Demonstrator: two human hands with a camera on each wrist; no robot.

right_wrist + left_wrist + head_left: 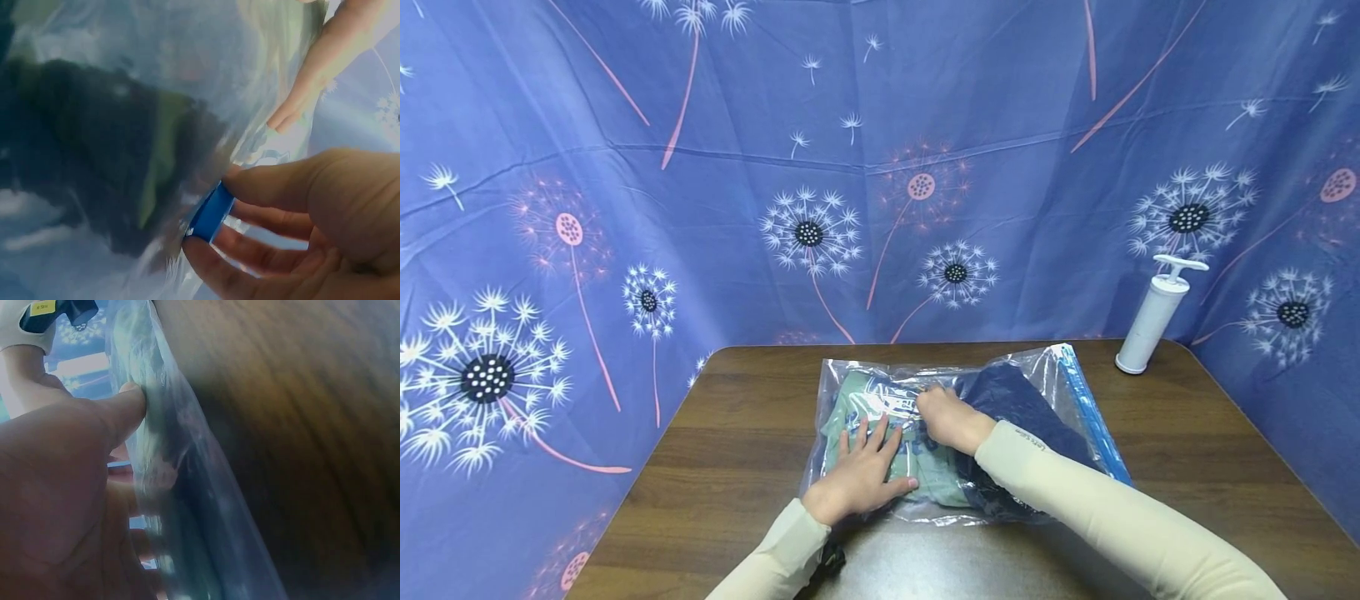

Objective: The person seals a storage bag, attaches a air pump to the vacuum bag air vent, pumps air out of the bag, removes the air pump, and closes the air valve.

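Observation:
A clear plastic storage bag (955,518) lies on the table, with a blue zip strip (1093,412) along its right side. Inside it are a folded light green garment (936,475) and a dark navy one (1018,400). My left hand (861,475) rests on the bag's left half, fingers spread. Over the middle of the bag, my right hand (951,417) pinches a blue valve cap (211,214) between thumb and fingers, as the right wrist view shows; the head view hides the cap behind the hand. In the left wrist view, the left thumb touches the plastic.
A white hand pump (1152,321) with a T-shaped handle stands upright at the table's back right corner. Beyond the brown wooden table (722,433) hangs a blue cloth (730,208) with a dandelion print. A small dark object (831,558) shows beside the left wrist.

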